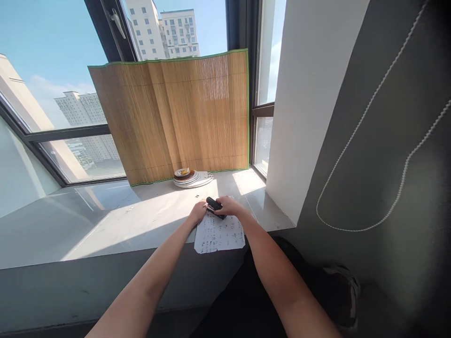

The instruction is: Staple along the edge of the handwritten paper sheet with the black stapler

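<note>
A black stapler lies slantwise over the top part of a white sheet of paper covered in dark handwriting. My right hand is closed around the stapler's right side. At the stapler's other end, my left hand has its fingers closed at the upper left edge of the paper; exactly how they grip it is too small to see. The sheet's lower edge reaches over the front of the sill. My right hand and the stapler cover part of its top.
On the pale window sill, a stack of plates stands near a bamboo mat leaning against the window. Small dark bits lie behind my hands. A white wall column rises at right, beside a hanging bead chain.
</note>
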Motion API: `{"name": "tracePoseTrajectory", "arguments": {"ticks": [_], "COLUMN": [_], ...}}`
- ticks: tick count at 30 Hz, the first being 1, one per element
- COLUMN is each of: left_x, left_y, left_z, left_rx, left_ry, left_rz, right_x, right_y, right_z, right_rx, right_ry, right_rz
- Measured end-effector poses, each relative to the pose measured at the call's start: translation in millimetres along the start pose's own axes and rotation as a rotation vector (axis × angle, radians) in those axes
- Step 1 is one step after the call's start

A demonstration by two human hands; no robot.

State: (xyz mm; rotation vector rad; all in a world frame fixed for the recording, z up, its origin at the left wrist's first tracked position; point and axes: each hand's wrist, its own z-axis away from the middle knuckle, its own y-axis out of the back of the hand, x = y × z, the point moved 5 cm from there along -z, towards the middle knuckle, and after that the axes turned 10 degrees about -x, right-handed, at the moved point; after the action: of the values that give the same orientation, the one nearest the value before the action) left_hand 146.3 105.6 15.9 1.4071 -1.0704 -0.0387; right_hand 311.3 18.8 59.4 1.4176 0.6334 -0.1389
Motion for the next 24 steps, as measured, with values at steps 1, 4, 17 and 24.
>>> {"name": "tracePoseTrajectory", "arguments": {"ticks": [1,4,17,24], "left_x": [0,0,-6,-7], "left_y": [0.8,4.0,-3.2,-3.0], "left_z": [0,3,4,9], "left_rx": [0.003,0.024,-0.024,-0.067], "left_ry": [-0.003,-0.008,0.016,0.014], "left_rz": [0.004,0.007,0.115,0.154], "right_x": [-1,2,46,54], "right_y": [-1,2,8,9], "right_z": [0,-1,3,6], "right_rx": [0.015,0.100,0.241,0.240], "right_ry": [-0.041,-0.128,-0.265,-0.232], "right_rz": [0.035,0.076,-0.230,-0.301]}}
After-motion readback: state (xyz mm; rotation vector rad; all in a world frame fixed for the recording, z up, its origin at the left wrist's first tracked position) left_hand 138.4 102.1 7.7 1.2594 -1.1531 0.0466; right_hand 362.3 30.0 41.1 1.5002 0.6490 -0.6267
